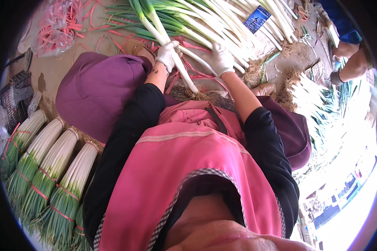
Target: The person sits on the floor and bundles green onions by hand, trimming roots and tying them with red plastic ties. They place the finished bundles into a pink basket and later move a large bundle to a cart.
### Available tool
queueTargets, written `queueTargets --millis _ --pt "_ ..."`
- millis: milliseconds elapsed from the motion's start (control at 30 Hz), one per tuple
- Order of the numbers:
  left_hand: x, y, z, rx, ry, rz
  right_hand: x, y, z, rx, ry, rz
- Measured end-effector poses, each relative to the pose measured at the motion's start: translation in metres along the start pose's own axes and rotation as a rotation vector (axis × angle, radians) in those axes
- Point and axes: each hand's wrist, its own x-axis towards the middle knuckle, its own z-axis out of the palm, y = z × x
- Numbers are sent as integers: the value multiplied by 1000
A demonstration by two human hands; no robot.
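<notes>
My left hand (168, 55), in a white glove, is closed around long green onions (183, 70). Their roots hang over the ground between my knees and their green tops point away from me. My right hand (222, 59), also gloved, is beside the white shafts of a spread pile of green onions (201, 23). Slight blur hides whether its fingers grip a stalk. Pink plastic straps (191, 67) lie on the ground under both hands.
A phone (257, 19) with its screen lit rests on the pile. Several tied onion bundles (72, 178) stand at left, near a black crate (17, 97). A clear bag of pink straps (56, 31) lies upper left. More onions (317, 106) and another person's leg (353, 62) are at right.
</notes>
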Motion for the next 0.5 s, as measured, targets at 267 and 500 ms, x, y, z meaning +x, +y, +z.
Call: queueTargets --millis 267,500 --pt "-29 21 -5 -127 -6 52 45 29 34 -531 -23 11" --pt "-28 25 -15 -137 -56 112 70 51 -41 -142 -62 1"
